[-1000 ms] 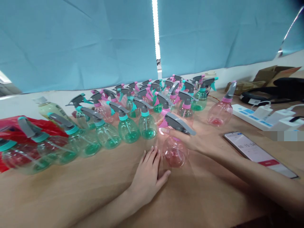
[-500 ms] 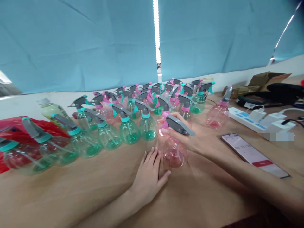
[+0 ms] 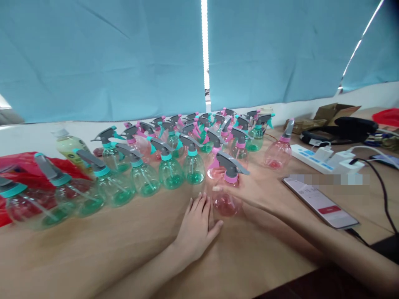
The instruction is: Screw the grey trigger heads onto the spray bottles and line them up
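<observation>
A clear pink spray bottle (image 3: 226, 206) with a grey and pink trigger head stands upright on the table before me. My right hand (image 3: 247, 192) is wrapped around its upper body, just below the pink collar. The thumb shows at the front, while the other fingers are partly hidden behind the bottle. To its left, my left hand (image 3: 195, 228) lies flat on the wood, fingers stretched out, holding nothing. Beyond that hand stands a green spray bottle (image 3: 195, 168), first in a row of several green ones. More pink and green spray bottles (image 3: 215, 137) crowd together behind.
On the right lie a phone (image 3: 321, 201) and a white power strip (image 3: 311, 160) with chargers and cables. A lone pink spray bottle (image 3: 278, 153) stands nearby. Farther back are black headphones (image 3: 352, 128) and an open cardboard box (image 3: 335, 111). Red plastic (image 3: 67, 166) lies at left.
My right hand has moved down from the trigger head to the pink bottle's upper body. The bottle's head now sits more upright. My left hand stays flat. The view has shifted slightly right.
</observation>
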Tool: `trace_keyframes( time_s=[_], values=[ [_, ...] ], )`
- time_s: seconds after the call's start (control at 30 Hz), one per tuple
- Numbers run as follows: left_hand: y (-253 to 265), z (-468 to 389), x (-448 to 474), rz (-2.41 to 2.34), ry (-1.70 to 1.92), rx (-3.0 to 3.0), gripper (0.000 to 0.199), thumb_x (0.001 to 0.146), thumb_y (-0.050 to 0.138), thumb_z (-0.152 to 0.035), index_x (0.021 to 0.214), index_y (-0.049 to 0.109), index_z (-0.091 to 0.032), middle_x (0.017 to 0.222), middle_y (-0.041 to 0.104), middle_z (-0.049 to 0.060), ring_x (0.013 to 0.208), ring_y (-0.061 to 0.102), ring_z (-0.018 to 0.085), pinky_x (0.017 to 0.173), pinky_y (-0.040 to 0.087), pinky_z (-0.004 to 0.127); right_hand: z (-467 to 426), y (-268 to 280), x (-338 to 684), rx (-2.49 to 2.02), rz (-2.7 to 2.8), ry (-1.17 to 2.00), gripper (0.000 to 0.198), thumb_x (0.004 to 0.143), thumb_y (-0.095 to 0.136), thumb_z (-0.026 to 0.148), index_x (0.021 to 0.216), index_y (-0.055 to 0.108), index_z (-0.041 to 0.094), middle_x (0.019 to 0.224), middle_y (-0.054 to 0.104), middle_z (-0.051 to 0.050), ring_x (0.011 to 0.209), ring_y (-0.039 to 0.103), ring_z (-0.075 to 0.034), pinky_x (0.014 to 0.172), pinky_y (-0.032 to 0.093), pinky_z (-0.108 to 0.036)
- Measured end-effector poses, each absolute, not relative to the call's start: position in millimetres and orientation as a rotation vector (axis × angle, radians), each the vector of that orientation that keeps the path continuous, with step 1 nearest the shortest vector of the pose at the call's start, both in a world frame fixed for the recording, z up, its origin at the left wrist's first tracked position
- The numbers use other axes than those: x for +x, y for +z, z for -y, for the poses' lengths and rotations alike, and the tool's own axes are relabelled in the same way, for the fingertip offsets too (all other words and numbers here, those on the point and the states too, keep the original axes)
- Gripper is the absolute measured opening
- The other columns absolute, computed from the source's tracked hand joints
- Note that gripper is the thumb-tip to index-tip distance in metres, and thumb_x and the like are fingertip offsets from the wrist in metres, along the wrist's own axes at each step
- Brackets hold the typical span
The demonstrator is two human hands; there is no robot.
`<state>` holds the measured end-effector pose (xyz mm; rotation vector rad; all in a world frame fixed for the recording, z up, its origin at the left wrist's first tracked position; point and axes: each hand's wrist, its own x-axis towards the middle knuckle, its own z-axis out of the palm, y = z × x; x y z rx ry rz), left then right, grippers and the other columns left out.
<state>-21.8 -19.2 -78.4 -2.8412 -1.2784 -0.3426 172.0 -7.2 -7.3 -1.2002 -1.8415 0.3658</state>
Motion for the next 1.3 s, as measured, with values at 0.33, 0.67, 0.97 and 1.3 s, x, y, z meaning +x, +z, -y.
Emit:
trace_keyframes(
  time_s=[0.33, 0.67, 0.97, 1.3],
  values=[
    [-85, 16, -20, 1.270, -0.440, -2.796, 0.057, 0.095, 0.042, -0.046, 0.134, 0.048, -0.006, 0.143, 0.045, 0.022, 0.135, 0.039, 0.035, 0.108, 0.032, 0.055, 37, -20, 220, -1.385, 1.865, 0.236, 0.034, 0.074, 0.069, 0.052, 0.091, 0.063, 0.023, 0.098, 0.069, -0.008, 0.097, 0.063, -0.030, 0.079, 0.051, -0.043],
    [-87, 24, 30, 1.124, -0.436, -2.856, 0.051, 0.093, 0.048, -0.035, 0.132, 0.049, -0.003, 0.137, 0.051, 0.022, 0.129, 0.046, 0.035, 0.106, 0.038, 0.053, 10, -19, 309, -1.576, 1.744, 0.170, 0.043, 0.075, 0.067, 0.053, 0.095, 0.054, 0.018, 0.096, 0.064, -0.010, 0.088, 0.061, -0.027, 0.075, 0.047, -0.038],
    [-79, 17, 101, 1.103, -0.404, -2.954, 0.051, 0.092, 0.051, -0.032, 0.131, 0.050, -0.001, 0.140, 0.048, 0.023, 0.133, 0.041, 0.035, 0.108, 0.035, 0.051, -43, -19, 329, -1.687, 1.717, 0.075, 0.049, 0.074, 0.068, 0.052, 0.102, 0.052, 0.015, 0.098, 0.064, -0.013, 0.094, 0.062, -0.030, 0.079, 0.045, -0.038],
    [-80, 5, 128, 1.112, -0.373, -2.975, 0.052, 0.092, 0.051, -0.034, 0.134, 0.048, -0.003, 0.140, 0.048, 0.020, 0.132, 0.042, 0.035, 0.109, 0.033, 0.054, -76, -15, 331, -1.723, 1.641, 0.099, 0.046, 0.070, 0.073, 0.046, 0.100, 0.054, 0.017, 0.089, 0.067, -0.009, 0.088, 0.065, -0.029, 0.071, 0.046, -0.034]
  ],
)
